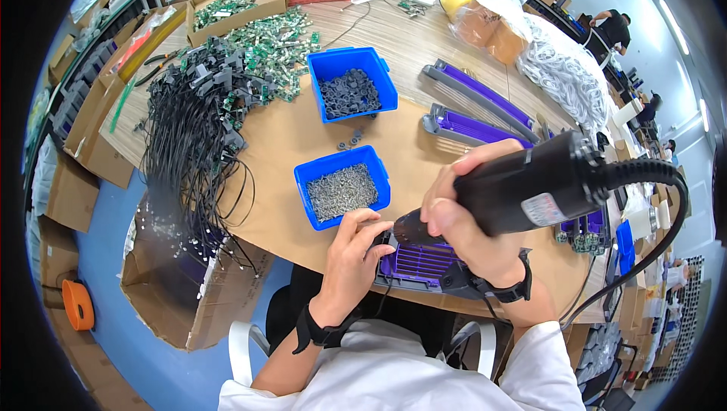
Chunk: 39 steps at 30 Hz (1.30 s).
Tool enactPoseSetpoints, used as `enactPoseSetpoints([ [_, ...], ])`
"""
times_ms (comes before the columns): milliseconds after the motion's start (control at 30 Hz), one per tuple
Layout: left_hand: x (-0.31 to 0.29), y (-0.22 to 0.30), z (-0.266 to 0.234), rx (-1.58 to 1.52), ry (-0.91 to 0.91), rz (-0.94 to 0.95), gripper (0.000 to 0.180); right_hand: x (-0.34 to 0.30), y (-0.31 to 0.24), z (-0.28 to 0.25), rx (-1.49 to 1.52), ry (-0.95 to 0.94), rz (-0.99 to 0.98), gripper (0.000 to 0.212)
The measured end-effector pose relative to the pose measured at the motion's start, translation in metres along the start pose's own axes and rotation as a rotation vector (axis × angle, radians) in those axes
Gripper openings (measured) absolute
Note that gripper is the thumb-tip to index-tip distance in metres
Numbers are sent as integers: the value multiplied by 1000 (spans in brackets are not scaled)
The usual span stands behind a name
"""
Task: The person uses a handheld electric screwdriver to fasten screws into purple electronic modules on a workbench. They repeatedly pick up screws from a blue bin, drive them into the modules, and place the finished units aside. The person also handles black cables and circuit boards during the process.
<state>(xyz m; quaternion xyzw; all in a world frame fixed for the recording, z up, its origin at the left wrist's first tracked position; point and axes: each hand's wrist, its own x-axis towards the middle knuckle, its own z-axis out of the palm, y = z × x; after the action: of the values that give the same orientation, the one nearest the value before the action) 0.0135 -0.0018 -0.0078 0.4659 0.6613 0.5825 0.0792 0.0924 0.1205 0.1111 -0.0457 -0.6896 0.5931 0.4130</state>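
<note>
My right hand [473, 222] is wrapped round a thick black electric screwdriver [522, 184], held tilted with its nose down to the left. Under the nose, at the table's near edge, lies a purple-and-grey slotted plastic housing [416, 263]. My left hand [352, 256] is at the housing's left end, its fingers curled in beside the screwdriver's nose. What those fingertips pinch, if anything, is too small to make out. Just beyond the left hand stands a blue bin [301, 184] of small metal screws [342, 191]. The screwdriver's tip is hidden.
A second blue bin [393, 82] holds dark grey parts. Long purple-and-grey housings [469, 123] lie beyond the screwdriver. Black cables [178, 131] and green circuit boards [273, 44] are heaped at left. A black cord [674, 237] loops down at right. A cardboard box [163, 305] stands below the left edge.
</note>
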Motion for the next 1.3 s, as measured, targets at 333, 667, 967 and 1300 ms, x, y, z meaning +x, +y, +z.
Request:
enactPoseSetpoints([
  [333,1,-1,0,-7,-12,-19,34,-2,6,10,7,-84,47,31],
  [667,1,-2,-1,-3,-13,7,34,-4,8,13,-25,-67,71,30],
  [967,1,-2,0,-8,-6,-7,35,-2,7,12,-47,-117,79,28],
  [1300,0,1,-1,-30,-13,-40,34,7,10,10,-107,-262,33,29],
])
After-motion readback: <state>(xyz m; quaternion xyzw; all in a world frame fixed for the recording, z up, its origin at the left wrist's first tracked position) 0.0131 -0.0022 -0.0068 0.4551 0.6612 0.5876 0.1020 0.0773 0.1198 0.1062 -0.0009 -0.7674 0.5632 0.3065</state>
